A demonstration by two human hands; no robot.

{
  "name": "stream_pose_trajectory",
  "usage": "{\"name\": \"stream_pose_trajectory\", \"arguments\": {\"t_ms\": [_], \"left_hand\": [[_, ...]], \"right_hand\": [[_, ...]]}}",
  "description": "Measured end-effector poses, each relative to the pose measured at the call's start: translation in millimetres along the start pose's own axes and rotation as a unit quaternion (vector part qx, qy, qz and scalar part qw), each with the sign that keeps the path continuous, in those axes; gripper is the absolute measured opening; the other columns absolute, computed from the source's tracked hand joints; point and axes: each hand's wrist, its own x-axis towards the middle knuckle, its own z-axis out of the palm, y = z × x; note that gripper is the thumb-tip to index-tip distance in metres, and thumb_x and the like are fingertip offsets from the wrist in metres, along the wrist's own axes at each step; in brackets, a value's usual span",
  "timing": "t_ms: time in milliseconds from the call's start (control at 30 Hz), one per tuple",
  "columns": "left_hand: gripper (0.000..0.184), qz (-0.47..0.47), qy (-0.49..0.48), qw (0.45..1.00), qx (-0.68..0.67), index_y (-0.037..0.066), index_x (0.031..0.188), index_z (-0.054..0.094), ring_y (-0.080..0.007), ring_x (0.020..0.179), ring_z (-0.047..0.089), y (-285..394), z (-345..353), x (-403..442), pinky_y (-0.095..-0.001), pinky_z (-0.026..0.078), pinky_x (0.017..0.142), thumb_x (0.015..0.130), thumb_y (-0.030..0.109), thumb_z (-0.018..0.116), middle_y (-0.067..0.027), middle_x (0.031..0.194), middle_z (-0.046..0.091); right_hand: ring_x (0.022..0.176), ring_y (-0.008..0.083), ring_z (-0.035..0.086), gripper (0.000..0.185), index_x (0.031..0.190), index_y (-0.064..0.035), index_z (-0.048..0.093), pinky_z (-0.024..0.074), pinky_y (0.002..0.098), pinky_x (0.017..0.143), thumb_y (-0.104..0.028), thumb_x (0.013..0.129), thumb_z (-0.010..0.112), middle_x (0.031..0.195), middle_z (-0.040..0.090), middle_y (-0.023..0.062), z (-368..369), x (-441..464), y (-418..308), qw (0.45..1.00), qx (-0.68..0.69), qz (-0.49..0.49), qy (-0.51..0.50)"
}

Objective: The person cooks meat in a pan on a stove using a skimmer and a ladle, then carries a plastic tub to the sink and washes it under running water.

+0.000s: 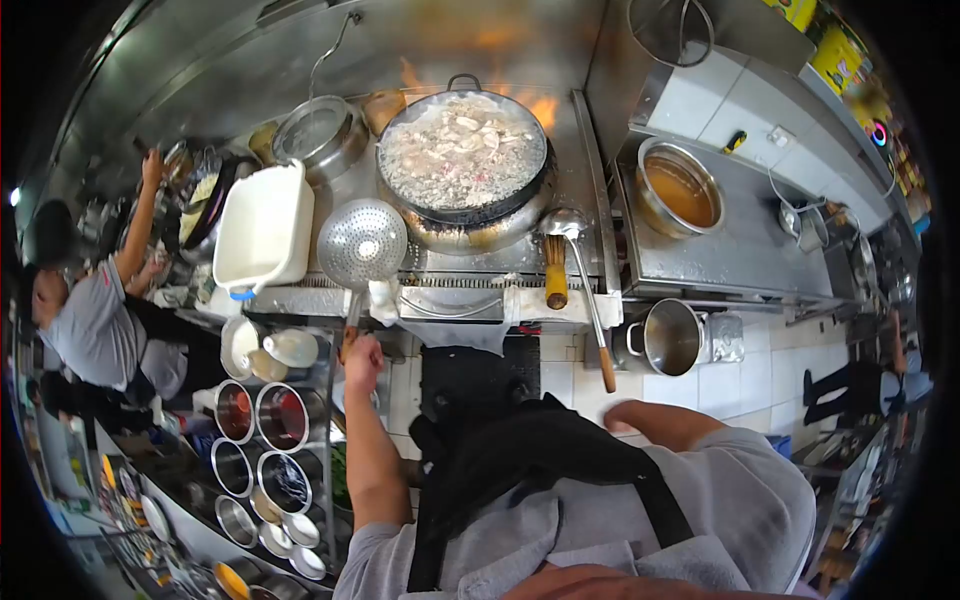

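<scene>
My left hand (pixel 362 362) is closed round the handle of a perforated skimmer (pixel 362 245), whose round head lies over the front left of the stove. Near the wooden handle end of a long ladle (pixel 585 290) is my right hand (pixel 625 415), blurred and apart from it; its fingers are not clear. A large wok (pixel 463 155) full of bubbling liquid and pale pieces stands over the burner, with flames behind it. Beside the ladle's bowl sits a bamboo brush (pixel 555 272).
A white tub (pixel 264 230) and a lidded pot (pixel 320 135) stand left of the wok. Steel bowls of sauces (pixel 283 417) fill the lower left. On the right are a pot of brown liquid (pixel 680 190) and a steel pot (pixel 670 337). A co-worker (pixel 95 325) stands at left.
</scene>
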Motion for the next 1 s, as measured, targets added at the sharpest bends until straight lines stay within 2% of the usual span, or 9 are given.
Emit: {"name": "stream_pose_trajectory", "arguments": {"t_ms": [233,300,433,500,667,733,800,900,1000], "left_hand": [[0.037,0.094,-0.155,0.957,-0.225,0.013,0.071,0.042,-0.0097,0.05,0.027,195,48,59,-0.0268,0.028,0.052,0.1,0.036,0.044,0.0028,0.059,0.03],[0.038,0.093,-0.205,0.953,-0.205,0.012,0.071,0.041,-0.0098,0.051,0.027,216,39,78,-0.0268,0.029,0.052,0.1,0.037,0.044,0.0025,0.058,0.029],[0.04,0.088,-0.215,0.963,-0.134,0.013,0.072,0.042,-0.0094,0.052,0.028,247,32,90,-0.0257,0.029,0.055,0.099,0.041,0.045,0.0024,0.06,0.03],[0.037,0.091,-0.205,0.973,-0.062,0.013,0.073,0.043,-0.009,0.053,0.031,243,26,99,-0.0253,0.029,0.054,0.098,0.04,0.048,0.0022,0.06,0.034],[0.022,0.034,-0.156,0.892,0.423,0.012,0.082,0.054,-0.0098,0.06,0.05,146,3,74,-0.0283,0.04,0.054,0.096,0.029,0.049,0.0003,0.072,0.052],[0.026,0.331,-0.377,0.592,0.631,0.005,0.089,0.064,-0.0316,0.083,0.061,57,-44,65,-0.0414,0.049,0.074,0.092,0.027,0.051,-0.0129,0.088,0.064],[0.029,0.172,-0.458,0.577,0.654,0.006,0.098,0.067,-0.0322,0.092,0.062,-7,-74,5,-0.0416,0.048,0.082,0.091,0.03,0.052,-0.0159,0.095,0.065],[0.027,-0.087,-0.433,0.652,0.616,0.007,0.097,0.066,-0.0295,0.086,0.06,-68,-120,-60,-0.0399,0.047,0.077,0.091,0.03,0.053,-0.0137,0.091,0.063],[0.025,-0.239,-0.309,0.73,0.561,0.007,0.096,0.065,-0.0269,0.081,0.059,-105,-156,-90,-0.0383,0.047,0.073,0.09,0.029,0.055,-0.0116,0.086,0.061]], "right_hand": [[0.069,0.018,0.065,0.018,0.091,-0.0052,0.064,0.0544,0.0367,0.058,-0.021,0.084,0.057,0.079,0.067,0.01,193,-37,24,0.896,0.418,0.113,-0.097],[0.064,0.0205,0.067,0.018,0.091,-0.0071,0.063,0.055,0.0375,0.052,-0.022,0.086,0.055,0.079,0.068,0.0119,243,32,35,0.911,0.403,-0.05,-0.068],[0.051,0.0228,0.064,0.025,0.11,-0.0124,0.064,0.0554,0.0374,0.047,-0.021,0.087,0.056,0.074,0.067,0.0125,212,-15,-80,0.507,0.819,0.073,0.259],[0.052,0.0229,0.065,0.031,0.115,-0.0112,0.062,0.0553,0.0355,0.047,-0.019,0.086,0.055,0.071,0.066,0.0114,174,-41,-119,0.467,0.841,0.111,0.249],[0.049,0.0185,0.059,0.027,0.108,-0.003,0.065,0.0513,0.0336,0.045,-0.016,0.086,0.058,0.065,0.06,0.0093,144,44,-143,0.483,0.782,0.069,0.389],[0.048,0.0184,0.057,0.022,0.1,-0.0024,0.067,0.0493,0.0334,0.044,-0.014,0.084,0.056,0.061,0.058,0.0096,88,46,-148,0.435,0.79,0.064,0.428],[0.046,0.0182,0.057,0.02,0.095,-0.0045,0.069,0.0489,0.0341,0.046,-0.014,0.085,0.055,0.06,0.058,0.0113,40,53,-146,0.444,0.777,0.072,0.44],[0.087,0.0336,0.065,0.028,0.094,-0.0108,0.071,0.0508,0.0414,0.08,-0.035,0.084,0.06,0.089,0.067,0.0172,-31,80,-125,0.628,0.504,0.014,0.592],[0.079,0.0293,0.066,0.026,0.096,-0.0103,0.068,0.0517,0.0403,0.073,-0.031,0.082,0.06,0.086,0.068,0.0148,-117,19,-109,0.711,0.402,-0.131,0.561]]}}
